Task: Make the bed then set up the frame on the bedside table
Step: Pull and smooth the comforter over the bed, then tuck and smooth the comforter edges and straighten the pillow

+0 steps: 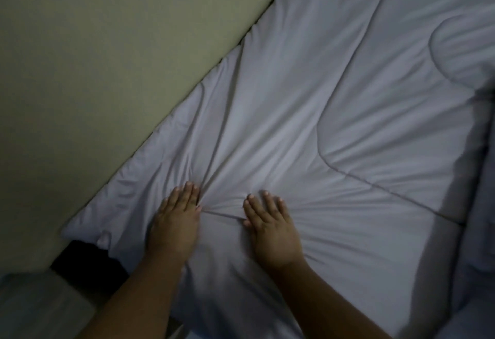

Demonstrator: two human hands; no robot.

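Bed point(348, 84) under both hands; pale quilt point(267, 130) spread beneath, running lengthwise up and right along the wall point(93, 71).
Left hand point(175, 221) and right hand point(272, 227) lie flat, fingers spread, slightly apart, clamped on nothing; creases bunch between them; the left is nearer the wall-side edge; no frame or bedside table is in view.

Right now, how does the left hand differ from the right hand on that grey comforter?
The left hand lies nearer the wall and the comforter's edge; the right hand lies further in on the bed. The left hand's fingers are held close together; the right hand's are slightly spread. Both press palm down and flat, with creases bunched between them.
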